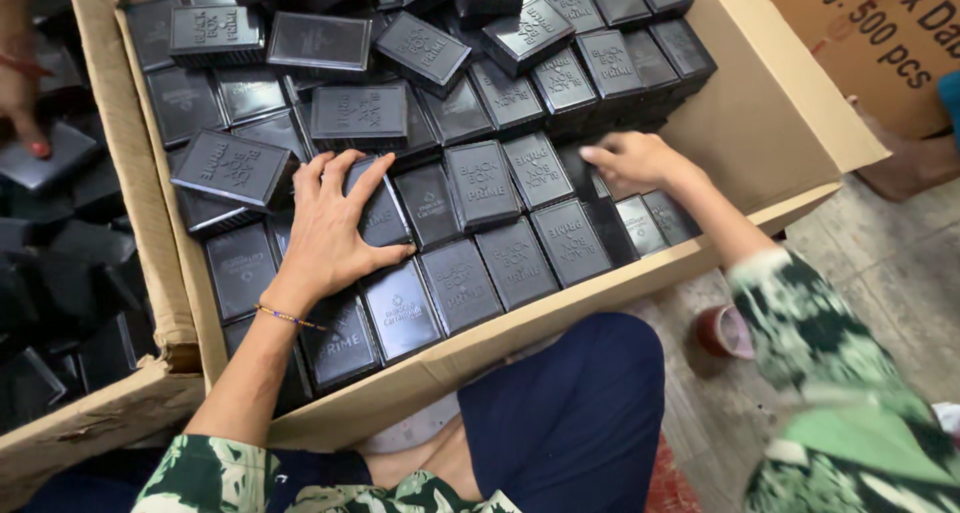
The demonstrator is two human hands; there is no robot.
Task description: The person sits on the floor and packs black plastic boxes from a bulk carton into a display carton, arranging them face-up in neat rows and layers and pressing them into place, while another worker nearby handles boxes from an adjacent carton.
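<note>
While the cardboard carton [180, 303] fills the view, its near wall lies by the person's knees. Just inside that wall, the left hand [335, 228] rests spread flat, fingers open, on flat black boxes [470, 273] packed in rows. Toward the carton's right wall, the right hand [635, 158] presses loosely curled fingers onto the row, gripping nothing. These boxes look stiff, light and rather slick; long edges seem the surest hold. Deeper in the carton, loose boxes [350, 43] lie heaped

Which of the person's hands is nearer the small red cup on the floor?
Right. The right hand is in the carton's corner above the red cup; the left hand lies farther left.
</note>
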